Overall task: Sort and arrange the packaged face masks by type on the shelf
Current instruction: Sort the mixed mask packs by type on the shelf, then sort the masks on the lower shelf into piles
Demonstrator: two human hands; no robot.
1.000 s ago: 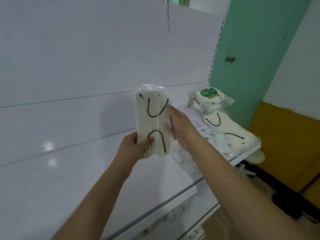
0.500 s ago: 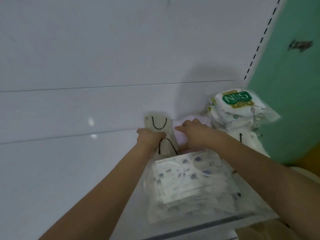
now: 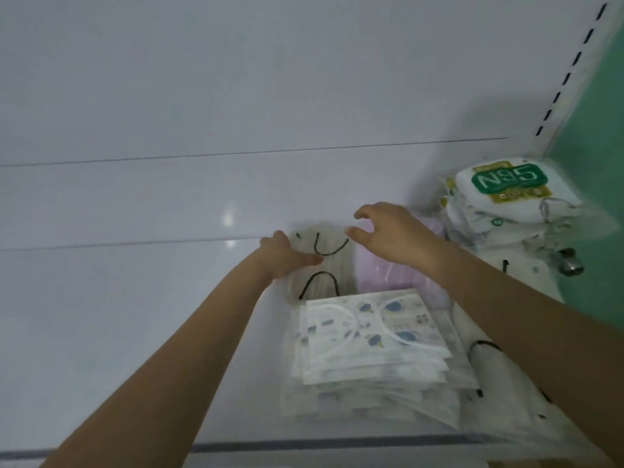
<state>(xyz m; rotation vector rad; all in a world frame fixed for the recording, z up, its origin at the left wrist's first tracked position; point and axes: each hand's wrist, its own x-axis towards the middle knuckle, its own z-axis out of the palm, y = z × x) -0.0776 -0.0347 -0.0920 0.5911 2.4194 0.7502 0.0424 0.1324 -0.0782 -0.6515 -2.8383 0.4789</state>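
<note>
Head view: white shelf [image 3: 101,332] w/ a white back panel [image 3: 236,79] behind it; dark front edge strip runs along the bottom of the frame.

Left hand [image 3: 287,256] lies on the left part of the beige pack [image 3: 324,268], thumb laid across its face, fingers over the far left edge; it presses/holds the pack down. Pack lies flat on the shelf near the back panel, black ear loops showing thru the clear wrap. Its near end is tucked under or just behind the printed packs [image 3: 368,346]; can't tell which.

Right hand [image 3: 391,234] hovers just above the beige pack's right far corner, fingers spread & loosely curved, holding nothing. Can't tell if any fingertip touches the wrap. Its forearm crosses over the right side of the shelf.

Pink pack [image 3: 388,275] sits just right of the beige pack, touching or nearly so, mostly hidden under the right wrist.

Printed packs, white w/ blue motifs & white loops, form a loose stack toward the shelf's front edge, right of ctr.

N95 packs [image 3: 506,194], green label on top, are piled at the back right corner of the shelf. Below them, along the right edge, more white packs [image 3: 506,376] w/ black loops, partly hidden by the right forearm; blurred.

Green wall [image 3: 604,231] stands right of the shelf, past a slotted upright [image 3: 570,69].
</note>
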